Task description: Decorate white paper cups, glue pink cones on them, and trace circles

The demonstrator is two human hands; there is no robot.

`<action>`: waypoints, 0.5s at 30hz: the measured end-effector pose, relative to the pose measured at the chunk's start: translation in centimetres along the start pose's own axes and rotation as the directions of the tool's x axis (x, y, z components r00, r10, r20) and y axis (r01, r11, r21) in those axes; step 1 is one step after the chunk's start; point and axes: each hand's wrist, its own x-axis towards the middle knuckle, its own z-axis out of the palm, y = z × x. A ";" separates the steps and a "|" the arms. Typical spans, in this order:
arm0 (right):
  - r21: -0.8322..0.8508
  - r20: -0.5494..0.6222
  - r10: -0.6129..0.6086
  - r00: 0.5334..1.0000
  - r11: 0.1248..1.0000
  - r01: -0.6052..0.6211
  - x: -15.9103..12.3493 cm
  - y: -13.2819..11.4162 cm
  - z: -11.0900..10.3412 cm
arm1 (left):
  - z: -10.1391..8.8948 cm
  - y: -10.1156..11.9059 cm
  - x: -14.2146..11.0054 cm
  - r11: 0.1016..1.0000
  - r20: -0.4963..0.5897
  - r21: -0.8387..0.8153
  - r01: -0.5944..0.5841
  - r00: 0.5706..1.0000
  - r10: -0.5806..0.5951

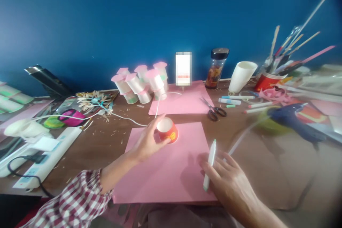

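My left hand (149, 137) is curved around a small red paper cup (172, 134) with a yellow print. The cup stands on a pink sheet of paper (165, 174), its wider end appearing to be down and its white end facing up. Between the thumb and fingers of my right hand (227, 174) is a white marker pen (211, 164) with green ends, held over the right edge of the same sheet. Its green tip points up and away from me.
Behind lie a second pink sheet (179, 103), scissors (213, 109) and stacked white cups with pink discs (141, 83). A power strip (50, 156) sits left, a blue glue gun (296, 119) right. More markers (229, 102), a jar (216, 69) and a red brush holder (268, 81) stand beyond.
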 end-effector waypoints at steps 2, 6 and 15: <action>0.002 -0.001 0.006 1.000 1.000 -0.006 0.0 0.0 0.0 | -0.1 0.1 0.0 1.000 0.006 -0.004 -0.007 1.000 0.007; 0.018 -0.013 0.026 1.000 1.000 -0.026 0.0 -0.1 0.1 | 0.3 0.0 -0.3 0.999 -0.037 -0.035 0.023 0.999 -0.024; -0.006 -0.064 0.005 0.998 1.000 -0.006 -0.1 0.1 0.5 | 1.7 -0.1 -1.0 0.964 -0.092 -0.166 0.210 0.970 -0.227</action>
